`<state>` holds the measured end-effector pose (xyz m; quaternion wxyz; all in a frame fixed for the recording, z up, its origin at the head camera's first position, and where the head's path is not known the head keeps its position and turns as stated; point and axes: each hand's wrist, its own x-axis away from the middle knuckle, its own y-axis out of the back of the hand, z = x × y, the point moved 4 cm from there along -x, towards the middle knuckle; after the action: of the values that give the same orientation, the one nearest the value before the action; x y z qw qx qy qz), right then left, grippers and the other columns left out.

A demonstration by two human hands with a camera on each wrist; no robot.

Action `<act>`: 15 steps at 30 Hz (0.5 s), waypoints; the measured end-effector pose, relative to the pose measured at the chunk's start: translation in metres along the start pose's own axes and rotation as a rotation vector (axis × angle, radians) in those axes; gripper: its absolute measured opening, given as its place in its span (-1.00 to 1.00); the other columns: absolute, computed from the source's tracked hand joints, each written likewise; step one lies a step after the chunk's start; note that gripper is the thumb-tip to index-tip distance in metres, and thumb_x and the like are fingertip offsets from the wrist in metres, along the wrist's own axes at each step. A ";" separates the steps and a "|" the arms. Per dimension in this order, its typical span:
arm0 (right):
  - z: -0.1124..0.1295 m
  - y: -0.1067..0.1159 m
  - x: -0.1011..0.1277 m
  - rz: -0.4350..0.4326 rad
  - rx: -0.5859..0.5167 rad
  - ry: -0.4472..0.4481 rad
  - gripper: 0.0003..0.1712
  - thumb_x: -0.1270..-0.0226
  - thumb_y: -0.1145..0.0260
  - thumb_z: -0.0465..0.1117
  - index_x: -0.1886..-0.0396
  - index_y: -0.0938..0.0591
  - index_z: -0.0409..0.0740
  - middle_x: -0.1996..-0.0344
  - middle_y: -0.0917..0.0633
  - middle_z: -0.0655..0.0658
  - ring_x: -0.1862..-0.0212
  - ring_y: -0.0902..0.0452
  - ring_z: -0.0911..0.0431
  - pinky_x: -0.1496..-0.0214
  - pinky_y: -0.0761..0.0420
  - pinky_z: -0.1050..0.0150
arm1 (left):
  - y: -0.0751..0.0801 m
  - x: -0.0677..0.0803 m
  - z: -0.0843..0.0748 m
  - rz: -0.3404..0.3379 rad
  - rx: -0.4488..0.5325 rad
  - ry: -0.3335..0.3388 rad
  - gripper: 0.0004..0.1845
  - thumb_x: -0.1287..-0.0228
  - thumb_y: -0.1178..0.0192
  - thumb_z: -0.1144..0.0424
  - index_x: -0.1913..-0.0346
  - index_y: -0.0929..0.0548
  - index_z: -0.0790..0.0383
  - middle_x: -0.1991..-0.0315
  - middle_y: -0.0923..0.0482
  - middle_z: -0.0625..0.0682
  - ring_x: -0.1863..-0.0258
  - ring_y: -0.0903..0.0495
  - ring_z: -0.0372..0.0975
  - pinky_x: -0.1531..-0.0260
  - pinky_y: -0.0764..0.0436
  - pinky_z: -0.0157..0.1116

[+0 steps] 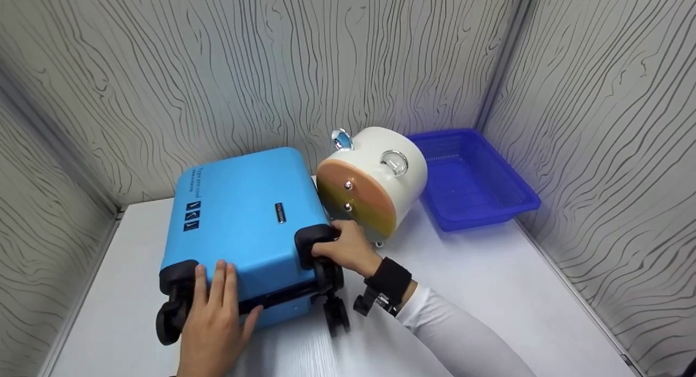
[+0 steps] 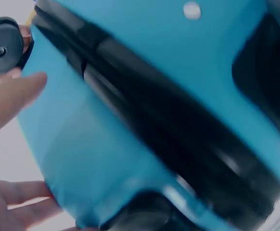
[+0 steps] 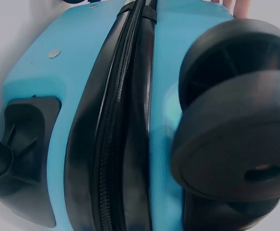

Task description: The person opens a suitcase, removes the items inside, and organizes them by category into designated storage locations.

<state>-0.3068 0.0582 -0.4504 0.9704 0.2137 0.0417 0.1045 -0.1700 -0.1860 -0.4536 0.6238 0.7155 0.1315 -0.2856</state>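
Observation:
A bright blue hard-shell suitcase (image 1: 239, 214) lies flat on the white table (image 1: 489, 290), its black wheels toward me. My left hand (image 1: 216, 298) rests on the near left end of its lid, fingers straight and thumb spread down the end face. My right hand (image 1: 338, 247) curls over the black wheel housing (image 1: 315, 236) at the near right corner and grips it. The left wrist view shows the blue shell (image 2: 130, 86), its black zip band (image 2: 169, 125) and my thumb (image 2: 12, 98). The right wrist view shows the zip seam (image 3: 123, 120) and a twin wheel (image 3: 234, 120) close up.
A round white case (image 1: 380, 181) with a peach face and chrome fittings stands just behind the suitcase's right corner, close to my right hand. An empty blue plastic basket (image 1: 489, 203) sits at the back right. Patterned walls close in the table on three sides.

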 end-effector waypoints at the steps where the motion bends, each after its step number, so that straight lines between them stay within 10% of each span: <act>1: 0.001 -0.001 0.001 0.001 -0.007 -0.003 -0.15 0.00 -0.55 -0.08 -0.27 -0.65 -0.50 0.03 -0.79 -0.27 0.05 -0.66 0.01 -0.11 -0.70 0.12 | 0.000 0.001 0.000 -0.010 0.007 0.003 0.12 0.13 -0.78 0.04 -0.42 -0.48 0.64 -0.40 -0.52 0.55 -0.44 -0.40 0.54 -0.31 -0.55 0.35; 15: 0.027 0.000 0.007 -0.016 -0.057 0.077 -0.24 -0.17 -0.55 -0.03 -0.31 -0.68 -0.38 -0.02 -0.82 -0.24 -0.01 -0.70 0.03 -0.17 -0.71 0.11 | 0.004 -0.002 -0.002 -0.055 -0.026 0.037 0.15 0.18 -0.80 -0.02 -0.40 -0.50 0.63 -0.34 -0.50 0.62 -0.39 -0.36 0.62 -0.22 -0.55 0.46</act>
<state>-0.2960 0.0485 -0.4259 0.9745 0.1816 0.0777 0.1061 -0.1689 -0.1840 -0.4489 0.6223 0.7087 0.1663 -0.2877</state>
